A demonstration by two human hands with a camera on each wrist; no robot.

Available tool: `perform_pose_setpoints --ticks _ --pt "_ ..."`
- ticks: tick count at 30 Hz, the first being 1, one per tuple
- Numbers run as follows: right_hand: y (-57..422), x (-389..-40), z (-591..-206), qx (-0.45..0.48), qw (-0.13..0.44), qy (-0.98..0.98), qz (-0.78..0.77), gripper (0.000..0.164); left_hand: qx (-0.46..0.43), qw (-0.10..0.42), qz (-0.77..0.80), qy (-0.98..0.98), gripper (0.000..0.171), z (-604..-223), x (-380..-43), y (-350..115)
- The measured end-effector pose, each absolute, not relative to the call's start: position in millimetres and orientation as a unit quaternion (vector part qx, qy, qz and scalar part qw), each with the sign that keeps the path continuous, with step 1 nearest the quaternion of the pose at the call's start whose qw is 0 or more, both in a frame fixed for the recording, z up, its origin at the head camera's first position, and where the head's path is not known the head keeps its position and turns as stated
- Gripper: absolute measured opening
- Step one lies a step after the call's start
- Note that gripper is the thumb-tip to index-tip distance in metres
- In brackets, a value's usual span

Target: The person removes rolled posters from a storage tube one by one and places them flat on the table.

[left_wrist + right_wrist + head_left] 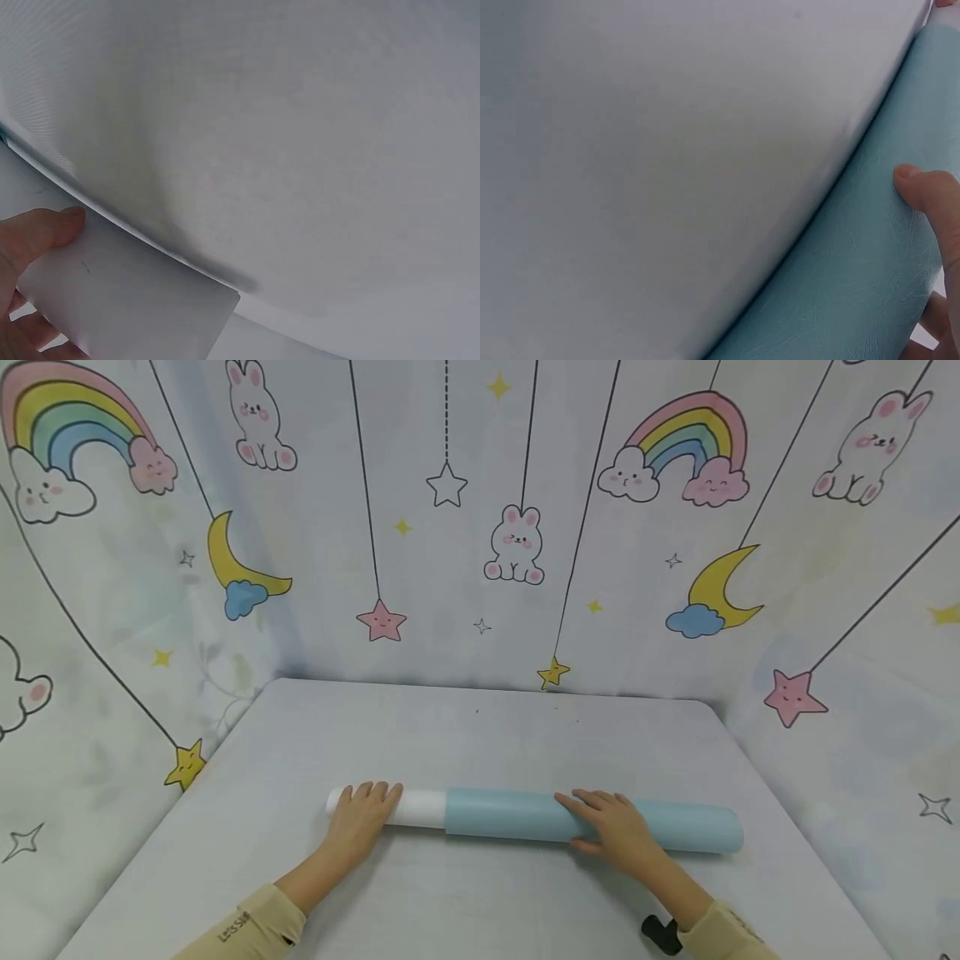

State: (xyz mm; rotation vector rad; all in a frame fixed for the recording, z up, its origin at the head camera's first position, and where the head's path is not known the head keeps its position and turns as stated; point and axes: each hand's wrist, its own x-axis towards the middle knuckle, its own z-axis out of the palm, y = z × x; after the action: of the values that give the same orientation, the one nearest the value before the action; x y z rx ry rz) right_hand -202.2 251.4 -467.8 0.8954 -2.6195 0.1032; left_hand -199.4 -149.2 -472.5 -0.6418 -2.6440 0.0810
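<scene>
A long rolled-up sheet lies crosswise on the table. Its light blue part [510,815] takes up the middle and right, and a narrower white part [420,810] sticks out of it at the left. My left hand [362,820] grips the white part near its end, thumb on the near side and fingers over the far side. On the blue part, my right hand [617,831] holds the roll from above. The right wrist view shows its thumb [922,187] against the blue, finely creased surface, with fingers partly hidden beyond the roll.
The white table [420,735] is backed by a cloth [330,527] printed with rainbows, rabbits, moons and stars, which also hangs at both sides. A small black object [662,935] shows beside the right sleeve [723,935] at the near edge of the view.
</scene>
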Motion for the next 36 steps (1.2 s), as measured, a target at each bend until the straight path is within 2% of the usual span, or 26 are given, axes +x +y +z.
perform_pose_setpoints --ticks 11,26,36 --pt "283 -196 -464 0.285 0.158 -0.945 0.044 0.071 -0.229 0.227 0.024 -0.946 0.049 -473 -200 -150" --pt "315 -191 -460 0.251 0.134 -0.958 0.043 0.073 -0.224 0.216 0.023 -0.950 0.047 -475 -200 -149" --pt "321 -191 -455 0.264 0.126 -0.954 0.064 0.076 -0.221 0.199 0.029 -0.954 0.047 -476 -200 -150"
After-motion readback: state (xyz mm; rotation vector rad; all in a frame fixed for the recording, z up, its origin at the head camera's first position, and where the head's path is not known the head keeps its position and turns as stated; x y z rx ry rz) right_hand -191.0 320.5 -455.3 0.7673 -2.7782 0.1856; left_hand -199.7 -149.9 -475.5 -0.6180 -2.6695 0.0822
